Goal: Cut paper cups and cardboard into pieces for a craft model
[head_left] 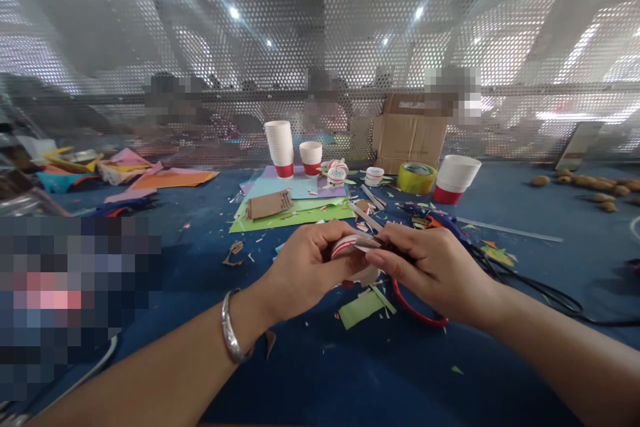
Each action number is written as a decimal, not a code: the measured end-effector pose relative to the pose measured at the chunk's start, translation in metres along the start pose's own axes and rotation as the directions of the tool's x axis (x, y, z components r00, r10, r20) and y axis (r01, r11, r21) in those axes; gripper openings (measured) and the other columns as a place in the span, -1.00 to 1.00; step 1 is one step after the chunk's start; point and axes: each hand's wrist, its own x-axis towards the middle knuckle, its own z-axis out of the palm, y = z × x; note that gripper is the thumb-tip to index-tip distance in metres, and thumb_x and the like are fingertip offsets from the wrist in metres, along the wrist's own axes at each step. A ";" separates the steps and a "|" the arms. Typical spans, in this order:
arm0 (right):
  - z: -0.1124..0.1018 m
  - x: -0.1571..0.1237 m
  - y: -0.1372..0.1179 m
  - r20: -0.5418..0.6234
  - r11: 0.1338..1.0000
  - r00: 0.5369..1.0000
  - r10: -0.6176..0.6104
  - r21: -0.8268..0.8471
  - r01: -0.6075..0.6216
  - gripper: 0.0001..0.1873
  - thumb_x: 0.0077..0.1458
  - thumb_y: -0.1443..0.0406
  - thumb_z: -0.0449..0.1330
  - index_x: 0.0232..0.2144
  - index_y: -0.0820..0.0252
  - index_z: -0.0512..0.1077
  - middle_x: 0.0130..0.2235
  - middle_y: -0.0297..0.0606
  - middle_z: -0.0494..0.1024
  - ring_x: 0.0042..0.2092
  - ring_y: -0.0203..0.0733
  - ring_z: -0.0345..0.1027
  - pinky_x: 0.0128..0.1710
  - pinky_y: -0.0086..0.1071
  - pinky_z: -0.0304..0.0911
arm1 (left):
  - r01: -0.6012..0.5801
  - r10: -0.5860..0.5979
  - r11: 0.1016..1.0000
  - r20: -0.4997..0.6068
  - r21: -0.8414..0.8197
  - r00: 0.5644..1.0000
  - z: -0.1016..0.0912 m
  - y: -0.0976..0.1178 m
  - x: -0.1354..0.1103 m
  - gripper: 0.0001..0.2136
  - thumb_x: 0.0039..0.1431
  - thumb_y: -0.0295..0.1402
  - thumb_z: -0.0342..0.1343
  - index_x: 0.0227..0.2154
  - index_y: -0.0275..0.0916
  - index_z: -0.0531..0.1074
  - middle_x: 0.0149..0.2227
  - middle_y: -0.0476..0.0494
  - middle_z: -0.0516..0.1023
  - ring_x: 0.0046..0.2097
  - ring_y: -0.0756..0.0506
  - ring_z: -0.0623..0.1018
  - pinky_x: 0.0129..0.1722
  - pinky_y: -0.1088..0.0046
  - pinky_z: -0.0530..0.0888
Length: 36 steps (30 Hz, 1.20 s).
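A white paper cup piece with red stripes (pixel 345 246) is held between my two hands above the blue table. My left hand (pixel 313 267), with a silver bangle at the wrist, grips its rounded side between thumb and fingers. At the other end, the thumb and fingers of my right hand (pixel 425 260) pinch a flattened edge of the same piece. A red loop, like a scissors handle (pixel 420 312), shows under my right hand; the rest of it is hidden. Light green paper scraps (pixel 361 307) lie just below the hands.
Stacked paper cups (pixel 279 147) stand at the back, with more cups (pixel 456 177) beside yellow tape (pixel 417 178). Folded cardboard (pixel 269 204) lies on coloured sheets (pixel 295 217). A blue glue gun (pixel 440 219) trails a black cable. A cardboard box (pixel 413 130) stands behind.
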 end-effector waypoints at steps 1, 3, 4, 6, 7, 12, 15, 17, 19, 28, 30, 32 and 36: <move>0.000 0.000 0.000 0.000 1.000 1.000 -0.006 -0.006 0.006 -0.51 0.34 -0.06 0.00 -0.44 0.16 0.33 -0.53 -0.40 0.32 -0.51 -0.33 0.16 -0.50 -0.39 -0.02 | -0.002 0.002 0.999 -0.009 0.033 1.000 0.000 0.000 0.000 -0.80 0.23 -0.20 0.24 -0.23 -0.24 0.55 -0.40 0.00 0.46 -0.38 0.04 0.42 -0.41 0.55 0.39; -0.001 -0.001 -0.001 -0.001 1.000 1.000 -0.025 -0.004 0.025 -0.52 0.35 -0.04 0.00 -0.46 0.15 0.31 -0.54 -0.41 0.31 -0.52 -0.34 0.14 -0.50 -0.40 -0.02 | -0.012 0.013 0.997 -0.014 0.080 1.000 -0.002 0.000 -0.001 -0.81 0.23 -0.21 0.24 -0.27 -0.25 0.54 -0.41 -0.01 0.47 -0.39 0.04 0.43 -0.41 0.53 0.39; -0.002 -0.001 -0.002 -0.003 0.999 0.999 -0.034 -0.001 0.034 -0.53 0.35 -0.03 0.01 -0.47 0.15 0.30 -0.54 -0.42 0.30 -0.53 -0.35 0.14 -0.51 -0.40 -0.02 | -0.022 0.022 0.996 -0.007 0.084 1.000 -0.002 0.000 -0.001 -0.81 0.23 -0.22 0.24 -0.28 -0.25 0.54 -0.41 -0.01 0.47 -0.40 0.04 0.43 -0.41 0.52 0.39; -0.003 -0.002 -0.003 -0.004 0.999 0.999 -0.053 -0.003 0.053 -0.54 0.36 -0.01 0.01 -0.47 0.15 0.29 -0.54 -0.42 0.31 -0.54 -0.36 0.13 -0.52 -0.41 -0.03 | -0.042 0.041 0.997 0.007 0.067 0.999 -0.003 0.000 -0.002 -0.83 0.22 -0.25 0.24 -0.29 -0.26 0.52 -0.41 -0.01 0.47 -0.40 0.03 0.44 -0.40 0.51 0.40; -0.003 -0.003 -0.003 -0.006 0.998 0.998 -0.064 -0.014 0.064 -0.55 0.36 -0.01 0.02 -0.47 0.15 0.29 -0.54 -0.42 0.32 -0.54 -0.36 0.13 -0.52 -0.42 -0.03 | -0.050 0.049 0.997 0.012 0.058 0.999 -0.004 0.000 -0.002 -0.85 0.22 -0.27 0.24 -0.29 -0.26 0.52 -0.41 -0.02 0.48 -0.39 0.03 0.44 -0.39 0.51 0.40; -0.004 -0.003 -0.005 -0.057 0.982 0.987 -0.149 -0.123 0.142 -0.56 0.36 0.03 0.04 -0.48 0.14 0.27 -0.58 -0.43 0.30 -0.57 -0.37 0.11 -0.53 -0.42 -0.06 | -0.087 0.087 0.996 0.011 0.003 0.996 -0.002 -0.001 -0.002 -0.89 0.18 -0.35 0.28 -0.30 -0.28 0.52 -0.40 -0.02 0.48 -0.37 0.05 0.43 -0.37 0.54 0.41; -0.003 -0.003 -0.004 -0.079 0.970 0.979 -0.187 -0.173 0.171 -0.57 0.37 0.06 0.03 -0.49 0.14 0.25 -0.58 -0.44 0.30 -0.58 -0.37 0.10 -0.53 -0.41 -0.09 | -0.049 0.051 0.995 0.031 -0.086 0.998 0.000 0.001 -0.002 -0.90 0.20 -0.37 0.26 -0.28 -0.29 0.52 -0.40 -0.02 0.48 -0.37 0.05 0.45 -0.36 0.55 0.45; -0.003 -0.004 -0.004 -0.092 0.964 0.975 -0.203 -0.196 0.182 -0.58 0.38 0.06 0.03 -0.48 0.14 0.25 -0.58 -0.43 0.30 -0.58 -0.37 0.12 -0.53 -0.40 -0.10 | -0.004 0.011 0.991 0.048 -0.133 0.999 0.000 0.002 -0.001 -0.87 0.21 -0.36 0.25 -0.24 -0.30 0.52 -0.40 -0.02 0.49 -0.39 0.06 0.46 -0.36 0.55 0.48; -0.003 -0.004 -0.003 -0.097 0.961 0.973 -0.208 -0.208 0.184 -0.58 0.38 0.06 0.03 -0.48 0.15 0.25 -0.58 -0.43 0.30 -0.58 -0.36 0.13 -0.52 -0.39 -0.10 | 0.026 -0.018 0.989 0.057 -0.148 0.998 -0.001 0.003 0.000 -0.84 0.20 -0.33 0.26 -0.23 -0.30 0.53 -0.38 -0.03 0.49 -0.38 0.05 0.47 -0.37 0.55 0.50; -0.003 -0.004 -0.004 -0.116 0.962 0.969 -0.216 -0.197 0.191 -0.60 0.38 0.09 0.04 -0.48 0.15 0.28 -0.58 -0.44 0.32 -0.59 -0.38 0.11 -0.52 -0.40 -0.09 | 0.004 -0.003 1.000 0.035 -0.023 0.999 -0.003 0.002 0.000 -0.79 0.20 -0.23 0.26 -0.27 -0.29 0.53 -0.40 -0.05 0.47 -0.42 0.04 0.43 -0.44 0.54 0.48; -0.001 -0.003 -0.003 -0.110 0.961 0.971 -0.212 -0.205 0.187 -0.59 0.38 0.08 0.04 -0.47 0.15 0.29 -0.58 -0.42 0.33 -0.58 -0.37 0.14 -0.52 -0.40 -0.08 | -0.002 0.002 1.000 0.046 0.004 0.999 -0.005 0.001 0.001 -0.80 0.21 -0.22 0.25 -0.28 -0.28 0.52 -0.41 -0.04 0.47 -0.43 0.04 0.41 -0.45 0.54 0.45; 0.001 -0.003 -0.001 -0.097 0.961 0.974 -0.204 -0.209 0.180 -0.60 0.37 0.08 0.05 -0.47 0.15 0.29 -0.56 -0.40 0.36 -0.56 -0.36 0.18 -0.50 -0.40 -0.06 | -0.008 0.006 1.000 0.061 0.029 0.998 -0.007 0.000 0.001 -0.81 0.21 -0.23 0.25 -0.28 -0.27 0.51 -0.42 -0.02 0.45 -0.44 0.05 0.41 -0.46 0.54 0.43; 0.004 -0.002 0.001 -0.097 0.958 0.972 -0.213 -0.219 0.188 -0.61 0.37 0.09 0.05 -0.45 0.16 0.32 -0.55 -0.39 0.37 -0.55 -0.35 0.21 -0.49 -0.40 -0.04 | -0.039 0.034 0.996 0.070 0.076 0.997 -0.010 0.000 0.002 -0.84 0.23 -0.26 0.23 -0.30 -0.27 0.52 -0.40 -0.02 0.45 -0.42 0.05 0.40 -0.43 0.54 0.42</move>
